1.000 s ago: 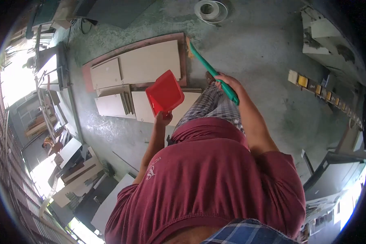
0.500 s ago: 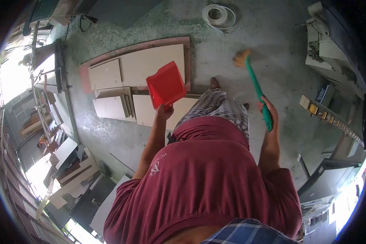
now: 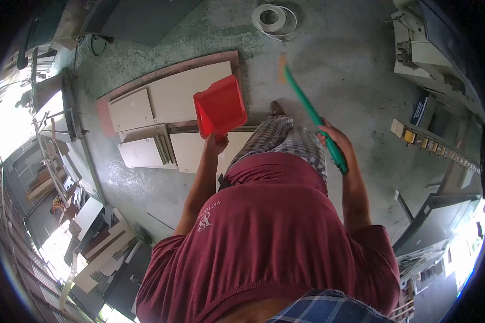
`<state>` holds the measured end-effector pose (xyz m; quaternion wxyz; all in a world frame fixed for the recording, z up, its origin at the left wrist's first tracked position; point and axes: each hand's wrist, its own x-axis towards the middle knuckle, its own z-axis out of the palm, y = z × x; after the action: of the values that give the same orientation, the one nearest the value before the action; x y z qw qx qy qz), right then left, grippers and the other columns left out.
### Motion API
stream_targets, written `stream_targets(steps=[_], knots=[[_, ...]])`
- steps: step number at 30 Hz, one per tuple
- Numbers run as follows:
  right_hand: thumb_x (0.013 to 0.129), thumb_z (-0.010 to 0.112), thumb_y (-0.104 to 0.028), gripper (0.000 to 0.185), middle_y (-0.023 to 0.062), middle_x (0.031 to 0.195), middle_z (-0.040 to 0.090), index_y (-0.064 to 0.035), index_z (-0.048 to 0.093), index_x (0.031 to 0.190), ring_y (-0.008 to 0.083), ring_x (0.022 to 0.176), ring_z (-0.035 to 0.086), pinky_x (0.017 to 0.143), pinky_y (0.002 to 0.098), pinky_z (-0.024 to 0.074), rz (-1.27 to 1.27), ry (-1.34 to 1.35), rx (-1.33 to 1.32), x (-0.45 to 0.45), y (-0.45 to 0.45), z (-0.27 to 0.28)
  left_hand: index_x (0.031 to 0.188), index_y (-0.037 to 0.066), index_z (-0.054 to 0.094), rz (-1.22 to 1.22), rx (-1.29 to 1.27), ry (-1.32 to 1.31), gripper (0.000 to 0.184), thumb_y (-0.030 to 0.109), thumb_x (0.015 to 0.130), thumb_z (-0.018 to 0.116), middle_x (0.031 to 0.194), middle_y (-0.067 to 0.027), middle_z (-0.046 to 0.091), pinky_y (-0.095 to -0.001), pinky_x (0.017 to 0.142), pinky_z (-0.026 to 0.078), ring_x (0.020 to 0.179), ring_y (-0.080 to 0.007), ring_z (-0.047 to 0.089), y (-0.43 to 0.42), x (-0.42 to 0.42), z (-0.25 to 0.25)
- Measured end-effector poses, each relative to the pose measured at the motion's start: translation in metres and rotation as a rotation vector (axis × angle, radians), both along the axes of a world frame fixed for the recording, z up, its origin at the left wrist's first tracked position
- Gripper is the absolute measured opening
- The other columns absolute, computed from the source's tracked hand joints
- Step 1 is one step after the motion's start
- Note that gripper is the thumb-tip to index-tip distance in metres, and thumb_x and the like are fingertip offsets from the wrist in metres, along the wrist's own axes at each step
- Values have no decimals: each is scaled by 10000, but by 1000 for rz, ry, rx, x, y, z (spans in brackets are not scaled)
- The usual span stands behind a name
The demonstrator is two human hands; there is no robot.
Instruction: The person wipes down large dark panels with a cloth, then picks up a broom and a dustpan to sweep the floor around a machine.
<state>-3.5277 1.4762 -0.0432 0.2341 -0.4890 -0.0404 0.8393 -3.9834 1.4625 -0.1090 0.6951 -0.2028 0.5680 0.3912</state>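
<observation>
My left hand [image 3: 215, 144] is closed round the handle of a red dustpan [image 3: 221, 106], which is held up over the stacked boards. In my right hand [image 3: 335, 139] is the green handle of a brush [image 3: 306, 103]. The brush's orange-brown bristles [image 3: 282, 69] are blurred by motion and lie over the grey floor, to the right of the boards. Dustpan and brush are apart from each other. Below the dustpan, cream boards [image 3: 180, 91] lie on a reddish sheet [image 3: 105, 117].
A coil of white strip [image 3: 269, 19] lies on the floor ahead. Machinery [image 3: 415, 59] and a long rail with yellow blocks [image 3: 434, 146] stand at the right. Leaning panels [image 3: 105, 242] fill the left side. A dark sheet [image 3: 140, 20] is at the upper left.
The brush swung right, away from the boards, then moved partly back left. My right hand sits lower and farther right than at first. The dustpan rose slightly, still in my left hand.
</observation>
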Motion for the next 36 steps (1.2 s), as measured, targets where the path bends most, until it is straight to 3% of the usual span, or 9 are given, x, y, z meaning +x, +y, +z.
stream_targets(steps=[5,10,13,18,25,30,32,34,36], knots=[[786,518,-204,547,20,648,466,-52,241,1232,71,528,457,465,207,396,250,119,-26,-60,29,-45,911,10,492,68,80,-158,287,122,652,548,832,-119,542,-298,601,432,695,-212,521,-16,-12,-12],[752,564,-214,484,33,655,498,-24,371,1153,90,525,475,472,215,402,232,-15,7,-53,25,-69,954,5,429,228,-154,-13,304,129,682,487,792,-137,519,-323,568,460,648,-245,520,-22,-7,4],[726,596,-247,418,37,641,508,-24,453,1049,100,516,476,468,223,398,-17,-235,-21,-9,7,-27,960,3,425,95,-23,-12,311,123,680,492,783,-132,517,-328,576,459,651,-247,519,-25,-3,18],[754,568,-218,250,25,611,464,-67,420,888,86,481,441,454,216,384,-271,-178,-234,58,-21,-22,921,13,456,121,-117,-14,291,104,656,532,798,-120,526,-310,577,460,658,-231,524,-28,-14,-14],[781,536,-205,255,6,596,422,-83,346,900,77,469,418,457,215,371,-252,-220,-120,44,-5,-8,875,24,488,87,7,-83,261,91,637,569,767,-96,545,-289,561,453,652,-205,529,-19,-20,-34],[799,511,-149,158,6,653,434,-56,401,863,41,527,413,462,158,345,-265,-36,-21,-26,66,39,892,38,474,119,50,-85,257,116,665,567,744,-99,537,-290,550,466,625,-217,521,-15,-21,-28],[814,485,-165,144,-9,656,413,-44,410,841,36,559,398,508,148,340,-217,166,152,-57,99,37,874,39,486,117,80,-68,236,120,668,569,732,-92,540,-292,551,467,637,-218,525,-15,-24,-22],[822,470,-188,167,-18,659,388,-30,415,819,36,573,379,543,144,329,-200,93,336,-95,130,31,889,33,513,81,-44,-15,269,178,672,580,805,-95,565,-290,548,454,636,-193,532,-9,-21,-8],[821,468,-183,184,-8,664,389,-8,414,812,50,565,388,570,153,344,-282,-25,856,-140,161,26,857,40,516,143,-2,-40,235,161,669,586,764,-89,562,-292,552,462,633,-202,532,-14,-29,-12]])
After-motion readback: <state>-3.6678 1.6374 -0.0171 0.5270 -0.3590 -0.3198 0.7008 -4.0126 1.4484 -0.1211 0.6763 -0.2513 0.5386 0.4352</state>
